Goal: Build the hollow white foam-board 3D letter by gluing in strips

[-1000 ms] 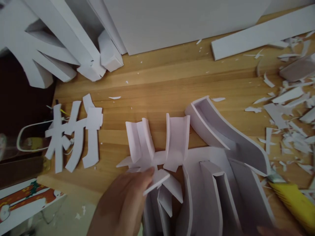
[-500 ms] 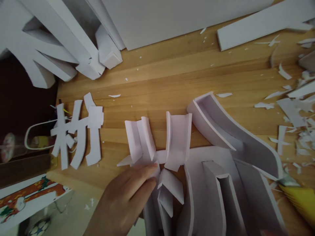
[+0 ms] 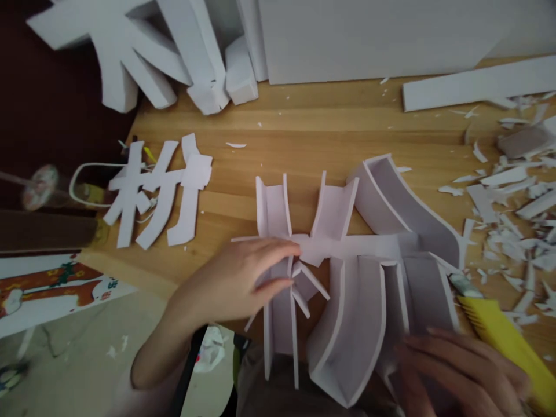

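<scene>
A hollow white foam-board character point(image 3: 347, 246) with upright side walls lies on the near edge of the wooden table, partly overhanging it. My left hand point(image 3: 234, 281) reaches across its left part, thumb and fingers bent around a thin inner wall at the crossing of the strokes. Two short angled wall strips point(image 3: 310, 281) stand beside those fingertips. Over the lower right part is my right hand point(image 3: 464, 373), slightly blurred, its fingers stretched out and apart, with nothing seen in them. A yellow utility knife point(image 3: 504, 341) lies close by on the right.
A flat white cut-out character point(image 3: 191, 197) lies at left, near a white cable loop point(image 3: 73, 185). Larger foam characters point(image 3: 117, 52) and a big white board point(image 3: 369, 40) are at the back. Foam scraps point(image 3: 530, 231) and a long strip point(image 3: 473, 84) lie at right.
The camera view has shifted. The foam character now sits turned and higher in view, with more of its lower end showing. My right hand has come in at lower right; my left stays at the crossing.
</scene>
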A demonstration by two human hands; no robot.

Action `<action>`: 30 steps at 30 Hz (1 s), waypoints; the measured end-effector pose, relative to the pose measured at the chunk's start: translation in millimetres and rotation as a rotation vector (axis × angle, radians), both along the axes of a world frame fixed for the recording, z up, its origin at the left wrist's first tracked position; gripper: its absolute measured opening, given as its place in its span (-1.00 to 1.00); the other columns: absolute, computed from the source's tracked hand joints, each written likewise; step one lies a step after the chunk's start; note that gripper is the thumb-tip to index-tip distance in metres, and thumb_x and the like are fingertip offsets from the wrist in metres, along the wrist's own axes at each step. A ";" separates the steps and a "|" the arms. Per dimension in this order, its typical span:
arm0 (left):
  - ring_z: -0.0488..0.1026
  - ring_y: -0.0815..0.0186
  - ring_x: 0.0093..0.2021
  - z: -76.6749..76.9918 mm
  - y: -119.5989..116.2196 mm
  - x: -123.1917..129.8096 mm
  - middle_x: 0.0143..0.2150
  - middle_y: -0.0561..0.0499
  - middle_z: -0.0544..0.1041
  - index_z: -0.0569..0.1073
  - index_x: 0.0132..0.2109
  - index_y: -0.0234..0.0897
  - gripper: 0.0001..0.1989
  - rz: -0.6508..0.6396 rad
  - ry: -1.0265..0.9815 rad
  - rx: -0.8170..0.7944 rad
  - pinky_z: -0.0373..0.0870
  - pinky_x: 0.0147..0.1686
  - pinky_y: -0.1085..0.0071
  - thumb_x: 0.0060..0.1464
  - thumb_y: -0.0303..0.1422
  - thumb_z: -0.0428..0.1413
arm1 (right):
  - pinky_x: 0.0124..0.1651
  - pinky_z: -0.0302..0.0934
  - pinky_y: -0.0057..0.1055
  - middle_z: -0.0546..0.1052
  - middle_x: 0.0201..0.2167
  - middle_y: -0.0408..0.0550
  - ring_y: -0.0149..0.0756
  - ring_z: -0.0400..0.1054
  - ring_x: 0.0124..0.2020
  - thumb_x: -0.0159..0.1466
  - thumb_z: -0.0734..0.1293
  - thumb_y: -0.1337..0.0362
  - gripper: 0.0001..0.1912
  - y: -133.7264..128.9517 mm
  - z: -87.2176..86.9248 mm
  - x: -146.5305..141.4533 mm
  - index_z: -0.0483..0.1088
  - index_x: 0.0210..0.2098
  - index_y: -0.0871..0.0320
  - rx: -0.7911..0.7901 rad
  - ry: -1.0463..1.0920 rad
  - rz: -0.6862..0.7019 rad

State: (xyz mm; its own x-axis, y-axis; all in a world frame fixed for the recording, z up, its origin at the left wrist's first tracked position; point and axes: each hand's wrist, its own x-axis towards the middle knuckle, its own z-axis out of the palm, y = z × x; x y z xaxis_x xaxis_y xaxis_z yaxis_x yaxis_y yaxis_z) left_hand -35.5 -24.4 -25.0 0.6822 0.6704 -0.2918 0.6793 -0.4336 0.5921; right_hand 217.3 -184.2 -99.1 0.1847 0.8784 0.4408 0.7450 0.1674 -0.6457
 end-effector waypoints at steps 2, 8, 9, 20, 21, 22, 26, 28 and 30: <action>0.53 0.21 0.14 0.9 3.9 -1.2 0.19 0.01 0.56 0.40 0.18 -0.15 -0.69 0.027 -0.013 -0.043 0.45 0.11 0.27 0.32 -0.36 0.08 | -0.16 0.28 -0.09 0.54 -0.36 -0.14 -0.13 0.43 -0.26 0.23 0.39 0.39 -0.87 2.0 -0.9 2.9 0.48 -0.30 0.00 0.035 -0.054 0.076; 0.59 0.21 0.02 -2.7 0.6 -3.0 0.11 0.02 0.61 0.40 0.18 -0.14 -0.68 0.085 -0.044 -0.026 0.46 -0.01 0.29 0.32 -0.44 0.07 | -0.19 0.29 -0.13 0.53 -0.35 -0.17 -0.17 0.43 -0.29 0.20 0.35 0.42 -0.85 9.6 -5.2 6.8 0.46 -0.29 0.03 0.172 -0.142 0.139; 0.58 0.21 0.05 -4.6 -1.3 -4.1 0.13 0.01 0.60 0.40 0.19 -0.15 -0.68 0.086 -0.062 -0.011 0.45 0.01 0.28 0.32 -0.44 0.07 | -0.18 0.29 -0.13 0.53 -0.36 -0.17 -0.16 0.43 -0.29 0.20 0.35 0.41 -0.86 10.0 -5.3 5.8 0.46 -0.30 0.03 0.173 -0.139 0.126; 0.52 0.14 0.14 -13.2 -15.7 -9.6 0.15 -0.06 0.58 0.37 0.18 -0.25 -0.67 0.127 -0.101 0.044 0.48 0.09 0.14 0.31 -0.43 0.12 | -0.10 0.26 -0.13 0.54 -0.32 -0.10 -0.16 0.42 -0.21 0.19 0.35 0.44 -0.90 8.1 -5.2 4.3 0.47 -0.30 0.15 0.193 -0.158 0.149; 0.52 0.15 0.15 -13.9 -17.4 -10.1 0.16 -0.06 0.58 0.38 0.17 -0.25 -0.68 0.134 -0.119 0.065 0.48 0.09 0.15 0.30 -0.43 0.12 | -0.11 0.26 -0.14 0.53 -0.31 -0.10 -0.17 0.42 -0.22 0.19 0.35 0.44 -0.89 8.3 -4.7 4.8 0.47 -0.30 0.15 0.196 -0.156 0.158; 0.52 0.16 0.15 -14.8 -18.8 -10.7 0.15 -0.06 0.58 0.38 0.16 -0.24 -0.70 0.141 -0.139 0.089 0.48 0.10 0.16 0.31 -0.42 0.12 | -0.12 0.26 -0.15 0.53 -0.31 -0.10 -0.18 0.42 -0.22 0.18 0.34 0.44 -0.89 8.4 -4.1 5.1 0.47 -0.30 0.15 0.197 -0.154 0.164; 0.51 0.20 0.15 -19.8 -22.3 -12.7 0.13 -0.06 0.58 0.41 0.11 -0.20 -0.75 0.151 -0.181 0.177 0.47 0.15 0.16 0.33 -0.35 0.10 | -0.13 0.25 -0.15 0.51 -0.30 -0.09 -0.17 0.42 -0.20 0.20 0.32 0.46 -0.87 7.5 -0.5 3.1 0.46 -0.29 0.16 0.163 -0.138 0.153; 0.53 0.20 0.12 -22.6 -22.9 -12.9 0.11 -0.07 0.59 0.42 0.10 -0.20 -0.77 0.161 -0.182 0.208 0.48 0.14 0.17 0.33 -0.31 0.10 | -0.14 0.24 -0.17 0.51 -0.30 -0.09 -0.19 0.41 -0.19 0.22 0.32 0.47 -0.88 7.2 1.2 0.0 0.46 -0.30 0.16 0.139 -0.118 0.136; 0.54 0.20 0.09 -25.3 -23.3 -12.9 0.08 -0.07 0.60 0.41 0.10 -0.20 -0.75 0.160 -0.172 0.237 0.50 0.12 0.17 0.34 -0.28 0.09 | -0.15 0.25 -0.20 0.51 -0.33 -0.14 -0.23 0.41 -0.22 0.23 0.32 0.46 -0.88 7.3 2.0 -3.2 0.46 -0.32 0.13 0.119 -0.099 0.087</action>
State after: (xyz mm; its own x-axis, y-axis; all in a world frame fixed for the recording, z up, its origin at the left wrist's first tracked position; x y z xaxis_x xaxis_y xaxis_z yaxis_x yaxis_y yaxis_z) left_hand -48.4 -47.8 -50.2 0.5882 0.8087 -0.0049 0.6492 -0.4686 0.5991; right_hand 214.0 -176.9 -97.0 0.0609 0.8298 0.5548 0.7835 0.3046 -0.5416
